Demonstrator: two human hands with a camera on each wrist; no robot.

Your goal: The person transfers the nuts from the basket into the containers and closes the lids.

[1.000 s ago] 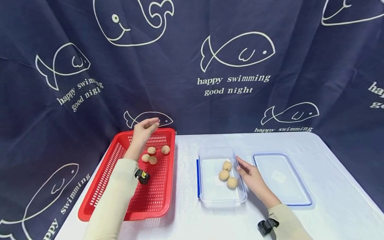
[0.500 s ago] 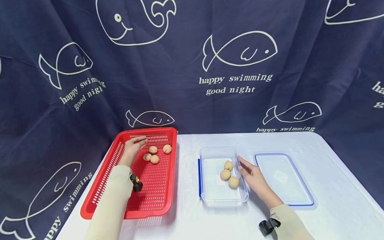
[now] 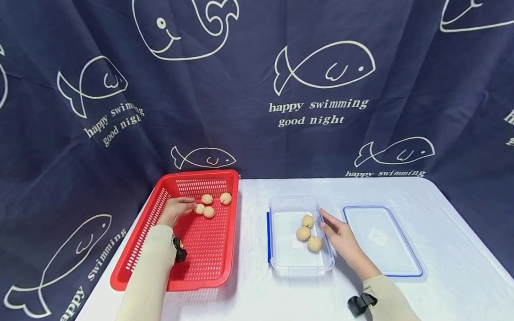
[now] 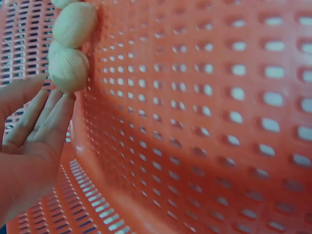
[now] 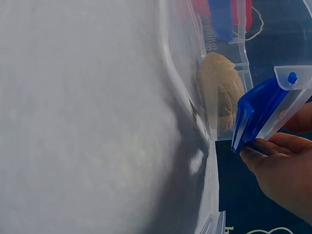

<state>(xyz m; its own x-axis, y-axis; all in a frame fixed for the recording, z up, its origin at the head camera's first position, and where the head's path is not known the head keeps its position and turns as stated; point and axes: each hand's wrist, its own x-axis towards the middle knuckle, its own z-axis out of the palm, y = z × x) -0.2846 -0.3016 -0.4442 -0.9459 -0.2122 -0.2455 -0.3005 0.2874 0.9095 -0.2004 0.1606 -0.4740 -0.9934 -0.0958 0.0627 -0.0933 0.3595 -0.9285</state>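
Observation:
My left hand (image 3: 176,209) is inside the red basket (image 3: 232,237), its fingertips right at the nearest walnut (image 3: 199,209). In the left wrist view, the fingers of the left hand (image 4: 36,131) are stretched out and touch that walnut (image 4: 69,73) from one side, with the thumb apart. Several walnuts sit in a loose group at the basket's far right. At the right side of the clear plastic box (image 3: 282,268), my right hand (image 3: 340,238) holds the wall by its blue latch (image 5: 261,109). Three walnuts (image 3: 303,233) lie inside the box.
A clear lid with a blue seal (image 3: 383,241) lies flat on the white-covered table (image 3: 262,302), right of the box. Another blue latch (image 3: 268,238) hangs on the box's left side. A dark blue fish-print curtain (image 3: 254,85) stands behind the table.
My left hand has come down from above the basket's far end, toward me and to the left, to the walnuts inside. The right hand has stayed at the box.

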